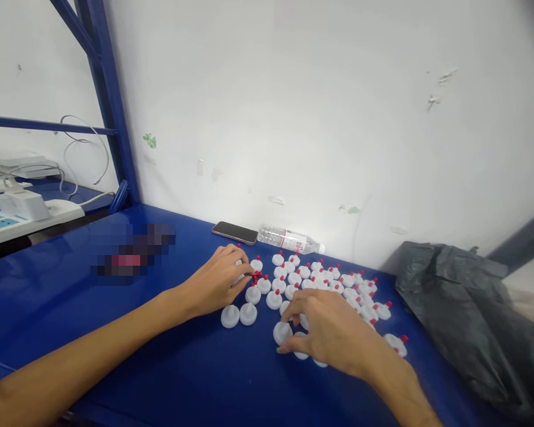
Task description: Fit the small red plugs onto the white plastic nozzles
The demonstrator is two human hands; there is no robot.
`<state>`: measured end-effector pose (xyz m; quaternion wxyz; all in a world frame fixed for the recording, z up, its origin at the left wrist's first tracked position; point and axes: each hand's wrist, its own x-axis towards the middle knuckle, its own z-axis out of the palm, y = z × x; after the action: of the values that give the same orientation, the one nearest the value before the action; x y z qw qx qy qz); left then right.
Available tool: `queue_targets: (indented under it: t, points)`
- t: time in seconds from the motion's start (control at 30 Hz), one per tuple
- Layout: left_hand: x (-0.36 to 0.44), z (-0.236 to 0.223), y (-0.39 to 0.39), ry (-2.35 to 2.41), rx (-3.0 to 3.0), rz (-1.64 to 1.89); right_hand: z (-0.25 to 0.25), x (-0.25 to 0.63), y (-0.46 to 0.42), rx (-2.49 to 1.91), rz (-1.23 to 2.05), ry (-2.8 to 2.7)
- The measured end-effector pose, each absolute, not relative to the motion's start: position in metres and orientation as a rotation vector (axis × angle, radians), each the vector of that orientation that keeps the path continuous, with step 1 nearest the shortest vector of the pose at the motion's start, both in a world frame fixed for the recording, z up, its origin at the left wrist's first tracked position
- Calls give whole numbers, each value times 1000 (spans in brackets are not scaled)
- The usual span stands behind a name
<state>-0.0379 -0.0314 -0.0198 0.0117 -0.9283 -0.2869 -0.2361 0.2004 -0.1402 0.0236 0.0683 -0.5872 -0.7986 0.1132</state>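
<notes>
My left hand (225, 276) reaches to a small cluster of red caps (257, 277). Its thumb and fingertips come together at the cluster's edge, seemingly pinching one cap; the fingers partly cover a white piece behind them. Lower down, my right hand (327, 326) has thumb and forefinger around the rim of a white round lid with a nozzle (282, 334), which shows no red tip. Two more lids without red, one a white lid (230, 316), sit below my left hand. Many white lids with red tips (275, 299) spread between and beyond my hands; my right hand hides some.
A phone (235, 232) and a clear plastic bottle (289, 239) lie along the wall on the blue table (196, 367). A dark plastic bag (463, 320) stands at right. Blue frame posts (115, 107) and a power strip (31, 222) are at left. A blurred-out item lies nearby.
</notes>
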Motion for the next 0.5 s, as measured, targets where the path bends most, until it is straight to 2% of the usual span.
queue_targets:
  t: [0.33, 0.5]
  points:
    - [-34, -31, -29, -945, -2841, -576, 24, 193, -146, -1482, 186, -2322]
    - [-29, -29, -30, -980, -2855, -548, 22, 192, -148, -1492, 285, -2231]
